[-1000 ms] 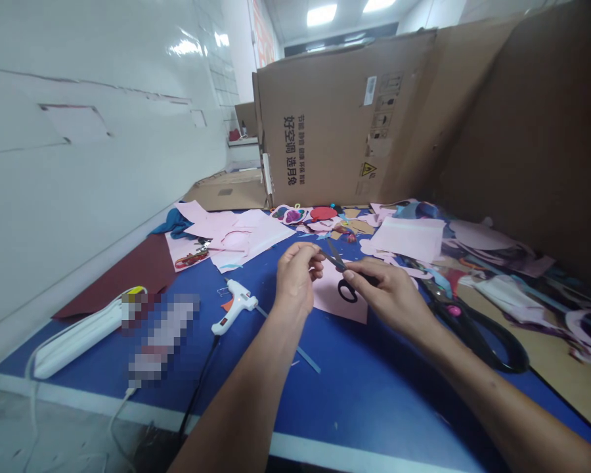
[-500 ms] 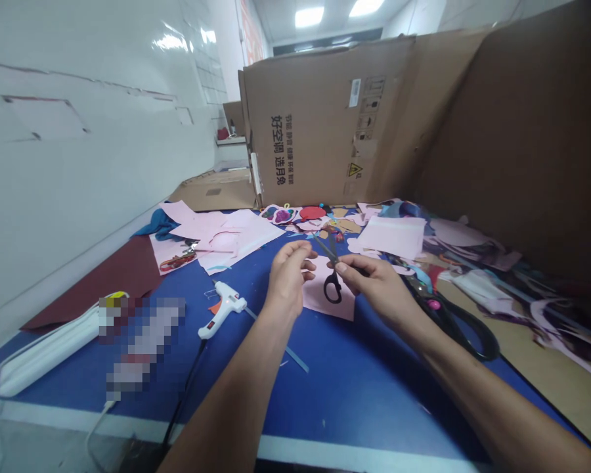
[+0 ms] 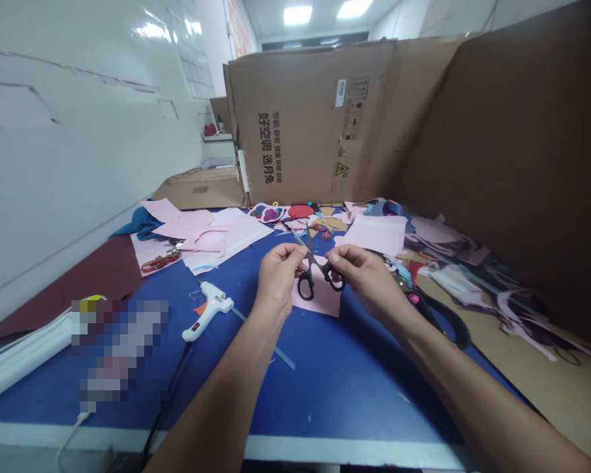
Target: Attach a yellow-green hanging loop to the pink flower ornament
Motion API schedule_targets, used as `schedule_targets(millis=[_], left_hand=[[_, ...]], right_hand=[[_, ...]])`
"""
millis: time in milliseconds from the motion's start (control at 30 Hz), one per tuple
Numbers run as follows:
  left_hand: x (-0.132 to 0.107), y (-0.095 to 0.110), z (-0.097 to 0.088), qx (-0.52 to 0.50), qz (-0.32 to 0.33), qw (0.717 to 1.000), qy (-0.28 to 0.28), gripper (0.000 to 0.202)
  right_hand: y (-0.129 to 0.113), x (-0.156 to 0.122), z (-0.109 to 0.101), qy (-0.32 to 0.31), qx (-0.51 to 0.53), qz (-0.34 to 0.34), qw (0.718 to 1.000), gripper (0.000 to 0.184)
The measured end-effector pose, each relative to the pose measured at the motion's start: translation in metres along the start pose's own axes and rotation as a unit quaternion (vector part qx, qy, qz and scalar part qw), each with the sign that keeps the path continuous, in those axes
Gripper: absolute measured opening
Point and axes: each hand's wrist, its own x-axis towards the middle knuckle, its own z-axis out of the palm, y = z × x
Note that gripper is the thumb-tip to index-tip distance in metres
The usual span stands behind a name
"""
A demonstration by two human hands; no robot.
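- White plastic glue gun with orange trigger [image 3: 208, 312]: I see its black cord [image 3: 180, 364] run off the near edge of the blue-topped bench [image 3: 354, 407]. A snag on the cord could drag it. Treat the nozzle as possibly hot.
- Pale blue narrow strip [image 3: 285, 358]: the left forearm crosses above it. A lowered arm could shift it.
- Left hand [image 3: 277, 279]: thumb and fingertips are pinched on the small black-handled metal scissors [image 3: 319, 264] near the pivot. Closing the parted blades could nick them.
- Scissors: held above the bench between both hands. A weak hold on either side could drop them onto the pink rectangular sheet [image 3: 325, 305] below, marking it.
- Right hand [image 3: 367, 272]: fingertips are clamped on the right handle loop. Uneven pressure could twist the blades.
- Large black-handled shears [image 3: 450, 313]: beside the right forearm. An outward swing could knock them.
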Motion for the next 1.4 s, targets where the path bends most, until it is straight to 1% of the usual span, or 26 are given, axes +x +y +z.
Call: schedule_targets(millis=[100, 267, 333, 400, 467, 633, 700, 800, 867, 1000, 1033, 1067, 1100, 1167, 1233, 1267, 1333, 1400], left_hand=[[-0.002, -0.002, 0.003, -0.001, -0.007, 1.000, -0.008, 0.026], [-0.006, -0.003, 0.006, 0.010, 0.009, 1.000, -0.019, 0.022], [-0.007, -0.003, 0.007, 0.015, 0.013, 1.000, -0.022, 0.020], [-0.008, -0.003, 0.008, 0.017, 0.016, 0.999, -0.025, 0.019], [-0.008, -0.003, 0.008, 0.022, 0.022, 0.999, -0.025, 0.017], [-0.009, -0.005, 0.009, 0.026, 0.022, 0.999, -0.029, 0.015], [-0.010, -0.007, 0.010, 0.036, 0.022, 0.999, -0.028, 0.016], [-0.008, -0.005, 0.009, 0.049, 0.025, 0.998, -0.028, 0.017], [-0.006, -0.001, 0.006, 0.036, 0.024, 0.999, -0.013, 0.021], [0.004, 0.010, -0.005, -0.019, 0.023, 0.997, 0.070, 0.038], [0.006, 0.011, -0.007, -0.025, 0.021, 0.996, 0.081, 0.038], [0.008, 0.011, -0.008, -0.027, 0.017, 0.996, 0.085, 0.035], [0.009, 0.010, -0.009, -0.028, 0.012, 0.996, 0.084, 0.027], [0.009, 0.007, -0.009, -0.029, 0.004, 0.997, 0.072, 0.004], [0.007, 0.004, -0.007, -0.032, 0.005, 0.998, 0.053, 0.012], [0.006, 0.003, -0.007, -0.034, 0.004, 0.999, 0.041, 0.012], [0.004, 0.004, -0.007, -0.038, -0.005, 0.999, 0.017, 0.007], [0.002, 0.006, -0.007, -0.044, -0.033, 0.998, -0.002, 0.003]], right_hand=[[-0.001, 0.000, 0.000, 0.008, -0.003, 0.007, 1.000, 0.048], [0.001, 0.003, -0.005, 0.055, -0.015, 0.004, 0.998, 0.061], [0.000, 0.004, -0.007, 0.069, -0.033, -0.005, 0.997, 0.058], [-0.001, 0.003, -0.007, 0.074, -0.057, -0.032, 0.995, 0.046], [-0.003, 0.002, -0.004, 0.059, -0.070, -0.049, 0.995, 0.039], [0.000, -0.003, 0.008, -0.043, -0.101, -0.013, 0.994, 0.040], [0.001, -0.004, 0.010, -0.051, -0.122, -0.020, 0.991, 0.038], [-0.002, -0.007, 0.010, -0.046, -0.164, -0.046, 0.984, 0.036], [-0.005, -0.008, 0.010, -0.047, -0.178, -0.051, 0.982, 0.035], [-0.007, -0.009, 0.010, -0.032, -0.175, -0.049, 0.983, 0.034], [-0.007, -0.009, 0.010, -0.027, -0.175, -0.047, 0.983, 0.034], [-0.006, -0.009, 0.010, -0.024, -0.173, -0.044, 0.984, 0.034], [-0.006, -0.009, 0.010, -0.022, -0.171, -0.040, 0.984, 0.034], [-0.005, -0.010, 0.010, -0.020, -0.164, -0.036, 0.986, 0.035], [-0.004, -0.010, 0.010, -0.019, -0.159, -0.034, 0.987, 0.035], [-0.005, -0.010, 0.010, -0.018, -0.157, -0.033, 0.987, 0.035], [-0.005, -0.010, 0.010, -0.017, -0.157, -0.032, 0.987, 0.035], [-0.005, -0.010, 0.010, -0.014, -0.158, -0.031, 0.987, 0.035]])
